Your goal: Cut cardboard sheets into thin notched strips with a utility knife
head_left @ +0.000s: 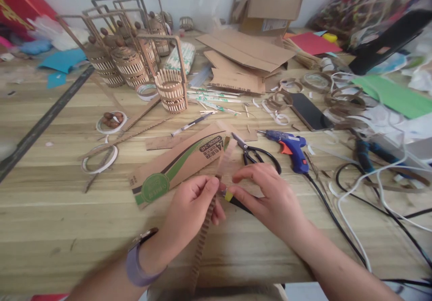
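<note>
My left hand (194, 202) pinches a narrow strip of corrugated cardboard (202, 235) between thumb and fingers. Its ridged lower part hangs toward the table's front edge, while the blurred, paler upper end rises past the thumb. Close by on the right is my right hand (266, 188), thumb and forefinger apart. Under its thumb shows a black tool with a yellow-green part (228, 195), perhaps a cutter; whether the thumb touches it I cannot tell. Beyond the hands lies a printed cardboard piece (178, 166). Black-handled scissors (251, 152) lie just past my right hand.
A blue glue gun (292, 150) rests at right, its cord running forward. White cables (340, 206) and a phone (310, 112) lie farther right. Small stick baskets (130, 67) with tall handles stand at back left. Behind are cardboard sheets (243, 51), a pen (192, 124) and tape rolls (99, 159).
</note>
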The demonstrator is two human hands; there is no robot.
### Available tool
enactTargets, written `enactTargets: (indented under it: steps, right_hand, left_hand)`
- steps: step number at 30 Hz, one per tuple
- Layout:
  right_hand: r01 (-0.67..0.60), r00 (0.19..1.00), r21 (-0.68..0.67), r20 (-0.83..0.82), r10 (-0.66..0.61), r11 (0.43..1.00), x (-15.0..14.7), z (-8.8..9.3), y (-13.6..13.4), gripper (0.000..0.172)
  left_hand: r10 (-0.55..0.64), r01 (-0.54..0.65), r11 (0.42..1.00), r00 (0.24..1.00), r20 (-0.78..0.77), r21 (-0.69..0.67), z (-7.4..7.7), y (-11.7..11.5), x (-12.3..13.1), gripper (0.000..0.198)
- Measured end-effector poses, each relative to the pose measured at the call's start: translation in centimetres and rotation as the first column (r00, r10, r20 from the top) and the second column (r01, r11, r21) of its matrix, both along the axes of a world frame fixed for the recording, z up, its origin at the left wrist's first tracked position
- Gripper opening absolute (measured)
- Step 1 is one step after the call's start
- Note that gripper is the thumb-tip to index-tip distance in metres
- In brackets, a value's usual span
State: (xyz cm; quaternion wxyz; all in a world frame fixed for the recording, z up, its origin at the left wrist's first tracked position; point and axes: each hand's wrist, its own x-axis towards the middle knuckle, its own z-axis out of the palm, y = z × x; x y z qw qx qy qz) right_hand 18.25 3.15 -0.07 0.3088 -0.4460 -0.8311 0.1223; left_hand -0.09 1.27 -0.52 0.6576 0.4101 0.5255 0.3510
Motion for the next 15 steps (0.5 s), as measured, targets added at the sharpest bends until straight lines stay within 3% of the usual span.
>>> enactTargets:
  steps: [5, 7, 11, 15]
  right_hand:
    - [-0.022, 0.906, -0.130, 0.416, 0.075, 0.991, 0.50, -0.32, 0.18, 0.039]
    - [-0.015, 0.858, -0.147, 0.506, 0.088, 0.989, 0.43, -0.41, 0.11, 0.033]
    - [0.023, 0.865, -0.199, 0.496, 0.080, 0.980, 0.57, -0.30, 0.23, 0.014]
    - [0.091, 0.949, -0.172, 0.314, -0.033, 0.981, 1.00, 0.35, 0.49, 0.018]
  left_hand:
    - [0.070, -0.067, 0.997, 0.993, -0.098, 0.037, 0.03, 0.33, -0.39, 0.044]
    - [0.097, -0.089, 0.993, 0.989, -0.109, 0.072, 0.16, 0.39, -0.42, 0.045]
    - [0.130, -0.116, 0.985, 0.986, -0.108, 0.126, 0.49, 0.42, -0.40, 0.043]
    - [0.149, -0.128, 0.980, 0.979, -0.138, 0.149, 0.82, 0.47, -0.45, 0.039]
